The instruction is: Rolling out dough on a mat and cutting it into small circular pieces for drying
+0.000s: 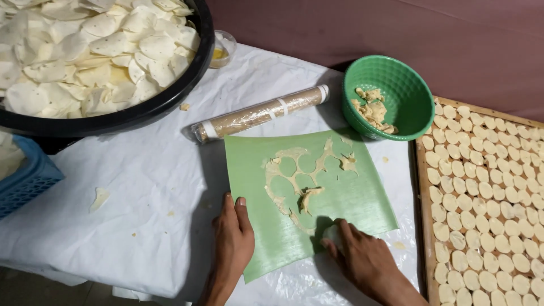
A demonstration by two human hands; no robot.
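Two hands at lower centre — left hand [233, 238] flat, steadying the green sheet [351, 198]; right hand [362, 255] fingers together on a dough round [331, 232] — dough scraps [294, 181] above

This is a small food-making workplace, likely a home snack kitchen. A counter covered in white plastic sheeting [141, 187] carries a large black basin [170, 96] heaped with thin pale chips, a plastic-wrapped wooden rolling pin [260, 113], a round green plastic bowl [408, 85] of dough scraps (offcuts, it seems), and a wooden drying tray [422, 187] lined with small dough discs.
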